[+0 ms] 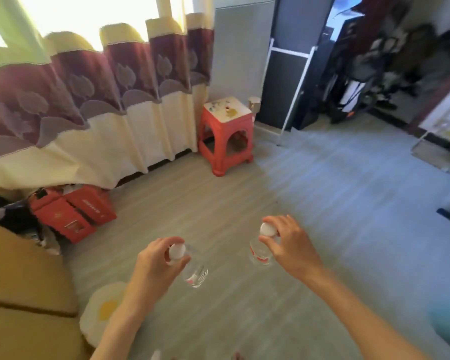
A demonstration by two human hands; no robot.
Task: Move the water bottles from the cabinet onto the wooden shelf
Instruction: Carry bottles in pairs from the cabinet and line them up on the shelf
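Left hand: left hand [157,258] nearest the camera, fingers and thumb curled round the white cap of a clear water bottle [194,271], hanging above the floor, short of the red stool [226,133].
Right hand: right hand [287,242] pinches the cap of a second water bottle [260,252], also nearer than the stool.
Progress: both bottles in transit; neither cabinet nor wooden shelf clearly identifiable, placing remains.

Daylit room, soft and motion-blurred

Blown-out glare pours through the cream-and-maroon patterned curtain [89,81] at upper left; the grey wood-grain floor [322,190] turns bluish at right, edges bend and smear, upper right corner stays dim.
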